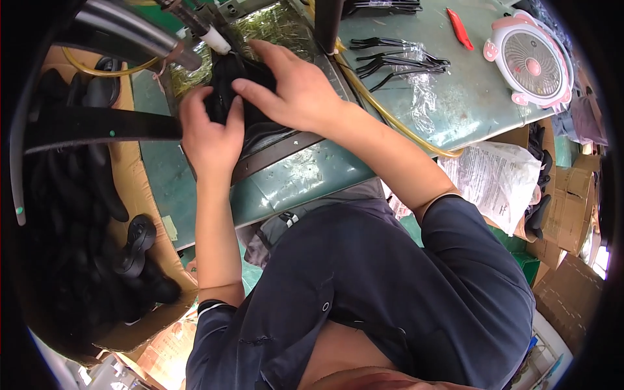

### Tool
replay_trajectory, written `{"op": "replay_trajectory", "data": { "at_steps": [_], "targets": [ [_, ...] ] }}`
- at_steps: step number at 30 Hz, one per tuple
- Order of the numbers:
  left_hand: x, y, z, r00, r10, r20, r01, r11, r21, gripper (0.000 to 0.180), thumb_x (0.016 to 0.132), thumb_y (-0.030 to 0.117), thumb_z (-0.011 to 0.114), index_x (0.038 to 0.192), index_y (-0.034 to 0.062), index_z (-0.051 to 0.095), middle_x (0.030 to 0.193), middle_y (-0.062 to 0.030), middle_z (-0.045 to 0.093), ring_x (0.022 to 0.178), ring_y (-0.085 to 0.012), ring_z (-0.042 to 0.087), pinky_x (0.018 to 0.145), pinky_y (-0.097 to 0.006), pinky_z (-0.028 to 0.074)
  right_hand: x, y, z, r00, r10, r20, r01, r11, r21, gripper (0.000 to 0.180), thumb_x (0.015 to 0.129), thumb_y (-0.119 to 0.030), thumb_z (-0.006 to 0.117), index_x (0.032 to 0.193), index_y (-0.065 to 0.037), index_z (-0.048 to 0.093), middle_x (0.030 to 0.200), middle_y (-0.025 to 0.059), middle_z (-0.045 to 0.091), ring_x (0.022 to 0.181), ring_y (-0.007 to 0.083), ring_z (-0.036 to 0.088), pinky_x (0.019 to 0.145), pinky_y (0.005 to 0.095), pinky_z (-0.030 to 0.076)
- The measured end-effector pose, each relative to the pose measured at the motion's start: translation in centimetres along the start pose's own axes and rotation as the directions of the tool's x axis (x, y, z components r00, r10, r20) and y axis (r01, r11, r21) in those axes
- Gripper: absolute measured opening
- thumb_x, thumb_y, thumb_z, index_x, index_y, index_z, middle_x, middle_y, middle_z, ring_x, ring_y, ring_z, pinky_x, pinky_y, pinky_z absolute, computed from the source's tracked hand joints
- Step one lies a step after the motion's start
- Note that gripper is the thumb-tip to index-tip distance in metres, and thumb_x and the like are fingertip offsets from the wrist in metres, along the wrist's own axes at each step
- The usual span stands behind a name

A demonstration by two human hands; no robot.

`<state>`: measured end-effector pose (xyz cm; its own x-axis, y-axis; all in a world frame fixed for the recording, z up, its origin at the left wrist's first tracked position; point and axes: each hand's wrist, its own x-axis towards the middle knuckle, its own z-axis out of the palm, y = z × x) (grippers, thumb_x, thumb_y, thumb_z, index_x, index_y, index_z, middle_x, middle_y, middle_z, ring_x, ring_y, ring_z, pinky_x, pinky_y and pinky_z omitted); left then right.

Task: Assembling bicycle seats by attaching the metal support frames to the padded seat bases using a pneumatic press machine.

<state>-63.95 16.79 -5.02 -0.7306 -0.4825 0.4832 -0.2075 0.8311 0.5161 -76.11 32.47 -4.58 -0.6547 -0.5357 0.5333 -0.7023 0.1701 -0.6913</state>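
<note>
Black piece: a dark, soft-looking, folded black piece is held down on the machine bed, between the two hands and just below the white-tipped metal rod; whether the tip touches it cannot be told.
Left hand: the bare left hand is set at the near left side of the piece, thumb and forefinger apart with black material between them; how firmly it is pinched cannot be told.
Right hand: the bare right hand is spread wide over the right side, thumb toward the middle, forefinger reaching up near the rod.
Handling: the piece is best steadied from both sides with light, even pressure, so that folds are not dragged askew.
Finger safety: the right forefinger seems close to the white tip; fingertips are better kept to the sides.
Near edge: the dark flat metal rail at the front could be used as a visual guide for squareness.
Table: on the glossy green worktop, slim bent black rods and a red slender tool are laid well apart from the hands.
</note>
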Motion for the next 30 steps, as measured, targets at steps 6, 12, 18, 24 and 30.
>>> {"op": "replay_trajectory", "data": {
  "at_steps": [6, 12, 18, 24, 30],
  "targets": [
    [-1.2, -1.5, -2.4, 0.997, -0.055, 0.047, 0.067, 0.947, -0.315, 0.035, 0.087, 0.006, 0.076, 0.121, -0.0017, 0.074, 0.121, -0.0167, 0.078, 0.114, -0.027, 0.074, 0.104, -0.037, 0.055, -1.8, 1.7, -5.5, 0.983, -0.143, 0.111, 0.135, 0.987, 0.083, 0.064, 0.09, -0.019, 0.076, 0.149, 0.0, 0.058, 0.136, 0.0243, 0.069, 0.124, 0.0416, 0.069, 0.105, 0.0472, 0.057],
    [-2.2, 5.7, -7.3, 0.715, -0.025, 0.699, 0.662, 0.346, -0.665, 0.032, 0.102, 0.005, 0.072, 0.132, -0.0054, 0.066, 0.133, -0.0174, 0.073, 0.112, -0.0209, 0.073, 0.098, -0.033, 0.057, -6.7, 5.1, -8.7, 0.963, -0.259, 0.073, 0.246, 0.957, 0.154, 0.083, 0.075, -0.014, 0.086, 0.152, -0.003, 0.057, 0.135, 0.0159, 0.069, 0.117, 0.0337, 0.069, 0.107, 0.0424, 0.053],
    [-2.9, 1.3, -9.2, 0.926, -0.062, 0.372, 0.359, 0.445, -0.82, 0.032, 0.111, 0.016, 0.062, 0.133, -0.0062, 0.061, 0.127, -0.0277, 0.073, 0.107, -0.0304, 0.077, 0.09, -0.038, 0.063, -1.4, 4.8, -15.4, 0.852, 0.499, -0.16, -0.42, 0.833, 0.36, 0.044, 0.091, -0.018, 0.083, 0.125, 0.002, 0.064, 0.101, 0.0117, 0.075, 0.075, 0.02, 0.074, 0.073, 0.0364, 0.061],
    [-2.2, 1.7, -10.0, 0.934, 0.007, 0.357, 0.282, 0.599, -0.749, 0.025, 0.106, 0.002, 0.066, 0.13, -0.0066, 0.065, 0.129, -0.0229, 0.074, 0.115, -0.0279, 0.075, 0.1, -0.039, 0.06, 12.3, 13.5, -21.0, 0.759, 0.599, -0.257, -0.403, 0.741, 0.537, 0.055, 0.108, -0.042, 0.071, 0.138, 0.003, 0.06, 0.098, 0.0117, 0.072, 0.083, 0.0207, 0.07, 0.068, 0.0334, 0.057],
    [-7.7, -9.2, -17.5, 0.962, -0.273, 0.025, 0.271, 0.96, 0.073, 0.039, 0.1, -0.002, 0.062, 0.139, -0.0035, 0.066, 0.144, -0.0131, 0.071, 0.131, -0.0272, 0.067, 0.114, -0.038, 0.049, 2.5, 15.6, -21.8, 0.968, 0.237, 0.079, -0.127, 0.739, -0.661, 0.043, 0.101, -0.038, 0.078, 0.124, -0.001, 0.08, 0.089, 0.0107, 0.08, 0.084, 0.0189, 0.074, 0.082, 0.0389, 0.059]
  ]
}}
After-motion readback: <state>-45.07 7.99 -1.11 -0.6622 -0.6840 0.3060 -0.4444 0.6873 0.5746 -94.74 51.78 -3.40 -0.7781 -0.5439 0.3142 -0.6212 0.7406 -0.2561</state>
